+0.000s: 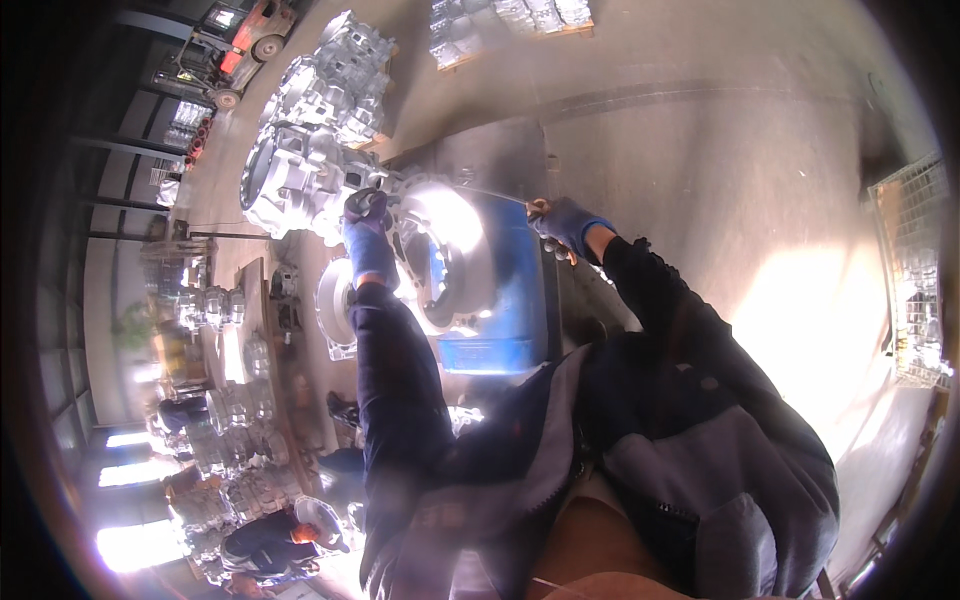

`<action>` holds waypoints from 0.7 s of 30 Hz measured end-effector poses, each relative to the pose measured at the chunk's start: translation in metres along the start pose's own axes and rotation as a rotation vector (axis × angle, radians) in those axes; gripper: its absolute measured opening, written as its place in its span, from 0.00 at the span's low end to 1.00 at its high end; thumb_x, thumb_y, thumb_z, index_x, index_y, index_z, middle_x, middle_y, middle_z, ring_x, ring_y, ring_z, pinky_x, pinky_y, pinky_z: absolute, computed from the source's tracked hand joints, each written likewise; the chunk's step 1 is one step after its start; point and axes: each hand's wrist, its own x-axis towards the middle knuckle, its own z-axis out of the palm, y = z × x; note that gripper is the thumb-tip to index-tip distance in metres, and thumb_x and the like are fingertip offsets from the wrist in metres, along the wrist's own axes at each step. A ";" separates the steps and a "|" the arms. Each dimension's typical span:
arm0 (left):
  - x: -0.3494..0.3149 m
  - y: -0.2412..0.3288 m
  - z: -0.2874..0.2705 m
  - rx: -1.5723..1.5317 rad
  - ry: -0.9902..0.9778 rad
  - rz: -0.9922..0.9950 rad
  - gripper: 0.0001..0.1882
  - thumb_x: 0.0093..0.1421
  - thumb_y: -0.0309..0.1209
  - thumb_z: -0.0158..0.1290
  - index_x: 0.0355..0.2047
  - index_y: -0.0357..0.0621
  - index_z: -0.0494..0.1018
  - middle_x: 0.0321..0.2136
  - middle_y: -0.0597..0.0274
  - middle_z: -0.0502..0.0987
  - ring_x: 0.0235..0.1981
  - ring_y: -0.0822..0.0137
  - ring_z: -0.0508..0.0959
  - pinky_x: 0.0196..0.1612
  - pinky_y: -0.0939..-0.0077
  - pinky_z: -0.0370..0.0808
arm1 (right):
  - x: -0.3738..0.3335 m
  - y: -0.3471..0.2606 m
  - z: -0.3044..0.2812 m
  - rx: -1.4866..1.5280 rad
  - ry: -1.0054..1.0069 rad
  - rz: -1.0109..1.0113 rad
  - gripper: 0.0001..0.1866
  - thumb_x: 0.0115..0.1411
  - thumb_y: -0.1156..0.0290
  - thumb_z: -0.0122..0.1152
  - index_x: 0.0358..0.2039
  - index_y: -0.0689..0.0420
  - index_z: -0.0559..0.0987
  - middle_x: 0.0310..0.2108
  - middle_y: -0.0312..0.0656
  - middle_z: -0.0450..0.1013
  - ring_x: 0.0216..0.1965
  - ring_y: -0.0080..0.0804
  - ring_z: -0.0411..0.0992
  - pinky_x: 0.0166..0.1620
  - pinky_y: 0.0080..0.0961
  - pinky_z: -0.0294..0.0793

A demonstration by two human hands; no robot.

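Observation:
A large silver metal casting with a round, ring-shaped opening (462, 225) stands in front of me on a blue drum-like support (515, 290). Glare washes out part of its rim. My left hand (368, 240), in a blue glove, is closed at the casting's left edge, its fingers curled on the metal. To the right of the casting my right hand (572, 224), gloved with bare fingertips, is closed round the end of a thin rod-like tool (498, 194). The tool stretches left toward the casting's upper rim; its tip is lost in the glare.
More silver castings (310, 180) stand in a row at the far left. A loaded pallet (510, 30) stands at the back, a red forklift (245, 40) at the upper left. A wire cage (915, 270) is at the right. Another person (270, 545) works among castings at the lower left.

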 end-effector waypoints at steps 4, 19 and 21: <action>0.001 -0.001 0.000 0.044 0.020 -0.009 0.08 0.57 0.23 0.56 0.38 0.47 0.74 0.22 0.74 0.69 0.22 0.77 0.64 0.28 0.82 0.62 | 0.001 0.002 -0.003 0.057 -0.010 0.156 0.08 0.63 0.61 0.49 0.33 0.51 0.71 0.20 0.34 0.65 0.15 0.23 0.63 0.16 0.24 0.64; 0.011 -0.007 -0.006 0.006 0.009 -0.001 0.07 0.57 0.23 0.57 0.36 0.47 0.75 0.23 0.73 0.71 0.22 0.78 0.66 0.28 0.83 0.63 | 0.008 0.017 -0.003 -0.243 -0.112 -0.261 0.07 0.64 0.62 0.49 0.34 0.51 0.69 0.20 0.33 0.64 0.16 0.21 0.64 0.17 0.22 0.64; 0.011 -0.006 -0.005 0.004 0.008 0.000 0.07 0.57 0.24 0.57 0.36 0.46 0.75 0.23 0.73 0.72 0.22 0.78 0.66 0.28 0.82 0.64 | 0.005 0.016 -0.003 0.046 -0.050 0.072 0.08 0.64 0.62 0.49 0.35 0.52 0.69 0.20 0.32 0.64 0.16 0.20 0.64 0.17 0.22 0.64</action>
